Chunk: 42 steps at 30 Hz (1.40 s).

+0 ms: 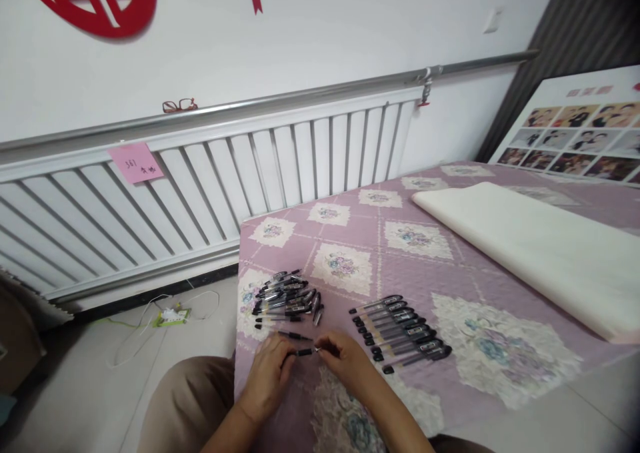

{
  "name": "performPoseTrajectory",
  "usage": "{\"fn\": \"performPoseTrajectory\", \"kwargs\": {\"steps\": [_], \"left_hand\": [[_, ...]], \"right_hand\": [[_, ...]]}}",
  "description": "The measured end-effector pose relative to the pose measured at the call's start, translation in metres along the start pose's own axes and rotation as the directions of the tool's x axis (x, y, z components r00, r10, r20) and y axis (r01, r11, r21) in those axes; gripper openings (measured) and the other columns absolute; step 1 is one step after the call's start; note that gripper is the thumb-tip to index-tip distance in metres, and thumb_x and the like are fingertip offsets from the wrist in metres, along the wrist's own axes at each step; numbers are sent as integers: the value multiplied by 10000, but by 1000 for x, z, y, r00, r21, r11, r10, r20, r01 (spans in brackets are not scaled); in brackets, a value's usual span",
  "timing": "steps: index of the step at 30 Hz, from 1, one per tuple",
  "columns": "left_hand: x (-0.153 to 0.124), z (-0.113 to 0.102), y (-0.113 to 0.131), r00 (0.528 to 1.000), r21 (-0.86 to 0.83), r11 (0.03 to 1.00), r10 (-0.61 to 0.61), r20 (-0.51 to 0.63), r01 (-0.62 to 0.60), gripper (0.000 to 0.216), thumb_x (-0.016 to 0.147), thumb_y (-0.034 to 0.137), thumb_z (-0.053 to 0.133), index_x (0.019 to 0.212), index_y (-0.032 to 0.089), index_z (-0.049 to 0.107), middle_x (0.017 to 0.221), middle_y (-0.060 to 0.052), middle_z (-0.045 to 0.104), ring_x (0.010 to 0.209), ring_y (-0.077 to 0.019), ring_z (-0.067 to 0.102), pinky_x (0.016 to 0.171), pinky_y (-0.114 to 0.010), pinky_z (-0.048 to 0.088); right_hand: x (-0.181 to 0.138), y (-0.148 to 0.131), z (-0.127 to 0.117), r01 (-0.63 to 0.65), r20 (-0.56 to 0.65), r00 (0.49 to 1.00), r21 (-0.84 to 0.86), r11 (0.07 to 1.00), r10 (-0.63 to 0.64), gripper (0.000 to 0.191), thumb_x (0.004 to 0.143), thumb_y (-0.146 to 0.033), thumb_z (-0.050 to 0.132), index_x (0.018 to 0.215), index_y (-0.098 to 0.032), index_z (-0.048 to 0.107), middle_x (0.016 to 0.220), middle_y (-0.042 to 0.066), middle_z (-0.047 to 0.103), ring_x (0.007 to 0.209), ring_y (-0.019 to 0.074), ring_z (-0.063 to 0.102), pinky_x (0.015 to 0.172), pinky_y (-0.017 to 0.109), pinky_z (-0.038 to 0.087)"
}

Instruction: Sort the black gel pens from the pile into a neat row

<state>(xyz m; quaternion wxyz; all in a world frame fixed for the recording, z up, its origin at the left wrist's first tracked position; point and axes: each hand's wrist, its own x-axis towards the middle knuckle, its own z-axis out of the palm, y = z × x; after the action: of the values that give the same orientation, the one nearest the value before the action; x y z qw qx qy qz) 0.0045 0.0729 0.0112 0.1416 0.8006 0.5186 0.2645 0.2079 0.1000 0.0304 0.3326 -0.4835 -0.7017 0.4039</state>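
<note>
Home rm: radiator, floral cloth, photo bd, red wall decor

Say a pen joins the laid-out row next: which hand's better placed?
Right hand, I'd say: it's closer to the pen row and at the tip end of the held pen. The left hand is farther from the row, around the pen's other end.

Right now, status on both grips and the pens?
Left grip on pen, right grip at its end. Second pen just beyond. Pen pile ahead, pen row right.
</note>
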Motion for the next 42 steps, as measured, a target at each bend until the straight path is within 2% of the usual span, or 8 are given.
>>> {"fn": "performPoseTrajectory", "kwargs": {"steps": [16, 26, 30, 36, 39, 42], "left_hand": [[0, 0, -1, 1000, -1, 1000, -18, -3, 18, 150, 894, 259, 448, 901, 233, 596, 884, -32, 600, 867, -208, 528, 779, -351, 423], [-1, 5, -7, 1000, -12, 1000, -17, -12, 17, 112, 862, 245, 495, 894, 240, 602, 876, -26, 615, 857, -207, 542, 763, -343, 426], [-1, 3, -5, 999, -18, 999, -31, -16, 31, 87, 843, 220, 514, 869, 236, 596, 860, -23, 614, 846, -207, 540, 754, -341, 426], [0, 1, -1, 999, -18, 999, -49, 0, 49, 127, 841, 202, 519, 923, 242, 608, 902, -25, 618, 881, -212, 538, 799, -367, 426], [-1, 2, -2, 999, -19, 999, -43, -2, 43, 134, 841, 197, 525, 936, 245, 606, 905, -26, 621, 883, -216, 538, 795, -368, 424], [-1, 3, -4, 999, -30, 999, -38, 1, 38, 120, 850, 202, 522, 929, 238, 604, 907, -28, 621, 883, -214, 537, 793, -362, 421]], "right_hand": [[1, 1, 7, 74, 42, 997, -67, 995, -72, 172, 727, -132, 504, 797, -194, 649, 772, 13, 675, 755, 175, 613, 698, 267, 440], [-1, -3, 7, 115, 89, 992, -308, 944, -91, 145, 835, -191, 488, 791, -204, 625, 790, 19, 666, 780, 189, 602, 697, 279, 426], [-1, -4, 8, 123, 109, 990, -412, 903, -85, 199, 875, -234, 460, 758, -191, 615, 781, 39, 657, 761, 203, 596, 681, 292, 423], [-3, -3, 7, 122, 72, 992, -330, 936, -104, 133, 823, -194, 514, 910, -205, 614, 878, 31, 665, 829, 194, 599, 727, 277, 425], [-3, -3, 7, 119, 84, 992, -340, 933, -96, 105, 827, -194, 506, 828, -201, 611, 829, 26, 658, 798, 191, 596, 701, 270, 417], [-1, -5, 6, 131, 110, 989, -369, 920, -96, 179, 863, -238, 475, 754, -196, 610, 782, 28, 655, 763, 191, 592, 679, 273, 408]]}}
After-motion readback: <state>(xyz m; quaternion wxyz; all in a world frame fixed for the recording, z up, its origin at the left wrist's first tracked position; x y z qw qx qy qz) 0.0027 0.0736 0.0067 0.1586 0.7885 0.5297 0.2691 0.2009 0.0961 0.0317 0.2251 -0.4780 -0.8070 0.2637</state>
